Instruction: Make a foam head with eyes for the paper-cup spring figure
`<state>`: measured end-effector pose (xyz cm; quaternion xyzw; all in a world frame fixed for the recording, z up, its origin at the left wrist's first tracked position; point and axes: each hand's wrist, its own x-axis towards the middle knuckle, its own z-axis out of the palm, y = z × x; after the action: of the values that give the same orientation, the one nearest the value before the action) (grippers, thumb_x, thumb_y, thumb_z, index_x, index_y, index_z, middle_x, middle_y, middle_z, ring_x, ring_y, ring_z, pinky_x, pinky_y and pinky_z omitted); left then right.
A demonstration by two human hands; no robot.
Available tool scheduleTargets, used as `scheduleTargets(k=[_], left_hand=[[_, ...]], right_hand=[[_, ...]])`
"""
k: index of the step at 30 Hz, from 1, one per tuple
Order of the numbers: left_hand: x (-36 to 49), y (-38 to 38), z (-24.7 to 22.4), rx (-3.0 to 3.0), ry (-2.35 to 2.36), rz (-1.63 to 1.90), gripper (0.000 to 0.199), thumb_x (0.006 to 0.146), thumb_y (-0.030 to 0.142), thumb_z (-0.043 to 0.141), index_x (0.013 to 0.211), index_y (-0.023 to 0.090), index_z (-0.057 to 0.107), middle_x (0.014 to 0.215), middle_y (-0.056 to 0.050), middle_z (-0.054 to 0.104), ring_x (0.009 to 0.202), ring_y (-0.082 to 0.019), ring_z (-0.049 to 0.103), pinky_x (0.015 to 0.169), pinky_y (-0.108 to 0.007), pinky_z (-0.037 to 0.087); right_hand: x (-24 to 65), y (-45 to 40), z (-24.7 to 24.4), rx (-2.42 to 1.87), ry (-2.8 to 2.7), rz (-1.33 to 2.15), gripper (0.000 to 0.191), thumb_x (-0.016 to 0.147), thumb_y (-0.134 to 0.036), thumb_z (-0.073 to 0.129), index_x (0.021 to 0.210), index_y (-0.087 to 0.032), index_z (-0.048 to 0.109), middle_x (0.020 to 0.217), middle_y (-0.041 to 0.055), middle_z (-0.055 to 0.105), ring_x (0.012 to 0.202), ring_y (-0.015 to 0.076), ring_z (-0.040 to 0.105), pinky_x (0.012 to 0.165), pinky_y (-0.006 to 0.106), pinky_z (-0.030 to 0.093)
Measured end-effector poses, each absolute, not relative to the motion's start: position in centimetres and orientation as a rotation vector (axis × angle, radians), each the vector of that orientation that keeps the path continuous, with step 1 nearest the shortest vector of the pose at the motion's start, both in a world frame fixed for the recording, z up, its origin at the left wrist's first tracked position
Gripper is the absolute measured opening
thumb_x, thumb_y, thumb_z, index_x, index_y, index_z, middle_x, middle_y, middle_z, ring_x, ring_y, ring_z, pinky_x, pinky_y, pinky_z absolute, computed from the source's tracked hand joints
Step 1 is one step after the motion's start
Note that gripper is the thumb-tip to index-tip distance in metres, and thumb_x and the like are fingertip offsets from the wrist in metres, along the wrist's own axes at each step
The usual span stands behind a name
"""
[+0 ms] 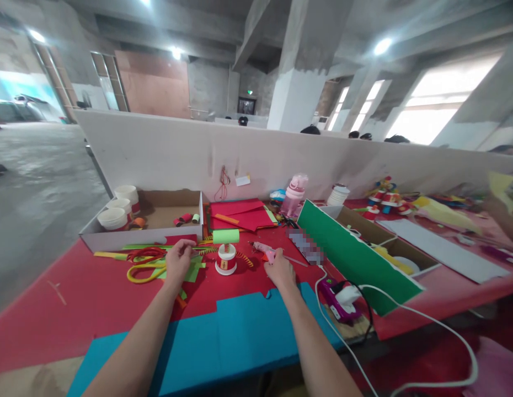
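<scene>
A paper-cup figure (226, 266) stands upright on the red tabletop between my hands. On top of it lies a light-green paper roll (225, 236). Folded paper springs in orange and yellow stick out at its sides, the right one (245, 259) bending down. My left hand (180, 260) is closed in a pinch near the end of the left paper spring (207, 251); what sits in its fingertips is too small to make out. My right hand (280, 268) grips a pink glue gun (262, 249), its nozzle pointing left toward the figure.
Yellow-handled scissors (143, 273) and green paper scraps (194, 271) lie by my left hand. Blue sheets (244, 325) cover the front edge. A box with cups (140, 238) stands left; a green board (356, 253), a purple power strip (337, 300) and white cables are right.
</scene>
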<state>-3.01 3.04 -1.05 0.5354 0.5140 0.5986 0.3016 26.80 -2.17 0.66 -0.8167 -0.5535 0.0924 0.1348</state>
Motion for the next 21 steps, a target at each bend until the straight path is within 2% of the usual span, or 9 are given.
scheduleTargets(k=[2,5,8,10,12,15,18,21], left_hand=[[-3.0,3.0,-1.0,1.424,1.363,1.585,0.015,0.074,0.027,0.052,0.08,0.018,0.063,0.073,-0.002,0.067,0.065,-0.016,0.066,0.063,-0.027,0.054],[-3.1,3.1,-1.2,1.413,1.356,1.587,0.016,0.074,0.027,0.053,0.081,0.018,0.063,0.075,-0.001,0.067,0.065,-0.015,0.066,0.063,-0.026,0.055],[-3.1,3.3,-1.3,1.401,1.366,1.589,0.016,0.074,0.028,0.053,0.08,0.018,0.064,0.076,-0.002,0.068,0.065,-0.015,0.066,0.062,-0.025,0.054],[-3.0,3.3,-1.4,1.411,1.376,1.579,0.017,0.074,0.028,0.052,0.08,0.018,0.064,0.073,-0.001,0.067,0.065,-0.016,0.066,0.062,-0.025,0.054],[-3.0,3.2,-1.3,1.422,1.377,1.579,0.017,0.073,0.027,0.052,0.079,0.018,0.064,0.073,-0.001,0.067,0.065,-0.015,0.066,0.063,-0.025,0.054],[-3.1,2.9,-0.9,1.443,1.424,1.593,0.017,0.073,0.025,0.051,0.079,0.018,0.065,0.071,-0.001,0.067,0.064,-0.015,0.066,0.061,-0.024,0.053],[-3.2,2.8,-0.6,1.461,1.457,1.597,0.017,0.074,0.025,0.05,0.08,0.019,0.065,0.068,0.0,0.066,0.064,-0.015,0.065,0.059,-0.023,0.051],[-3.1,2.7,-0.6,1.452,1.428,1.604,0.017,0.074,0.025,0.05,0.079,0.018,0.064,0.071,-0.001,0.067,0.064,-0.015,0.065,0.06,-0.024,0.052]], right_hand=[[26.8,-2.3,0.9,-2.381,-1.586,0.266,0.042,0.086,-0.031,0.051,0.123,-0.015,0.039,0.093,0.0141,0.066,0.089,0.0288,0.067,0.066,0.033,0.045],[26.4,-2.8,1.7,-2.358,-1.558,0.153,0.045,0.085,-0.037,0.054,0.123,-0.018,0.041,0.104,0.0148,0.062,0.088,0.0262,0.066,0.067,0.033,0.046],[25.1,-3.1,2.5,-2.033,-1.53,-0.037,0.038,0.089,-0.037,0.047,0.121,-0.018,0.046,0.117,0.0157,0.056,0.099,0.0257,0.061,0.076,0.034,0.047],[23.8,-2.6,2.7,-1.691,-1.516,0.032,0.03,0.091,-0.031,0.039,0.115,-0.018,0.052,0.115,0.0143,0.058,0.105,0.0245,0.058,0.086,0.035,0.046],[22.3,-1.6,2.5,-1.444,-1.528,0.3,0.027,0.087,-0.024,0.039,0.107,-0.017,0.055,0.11,0.0117,0.062,0.102,0.0217,0.059,0.088,0.034,0.046],[20.5,-0.3,2.0,-1.319,-1.695,0.668,0.035,0.075,-0.024,0.057,0.109,-0.019,0.056,0.111,0.0073,0.065,0.104,0.022,0.06,0.09,0.035,0.047],[19.4,0.0,1.5,-1.354,-1.818,0.649,0.052,0.064,-0.034,0.074,0.111,-0.02,0.057,0.109,0.0081,0.066,0.101,0.0252,0.062,0.087,0.037,0.047],[18.9,-0.3,1.2,-1.403,-1.825,0.563,0.056,0.062,-0.042,0.078,0.11,-0.022,0.057,0.103,0.0075,0.068,0.095,0.0254,0.064,0.083,0.036,0.048]])
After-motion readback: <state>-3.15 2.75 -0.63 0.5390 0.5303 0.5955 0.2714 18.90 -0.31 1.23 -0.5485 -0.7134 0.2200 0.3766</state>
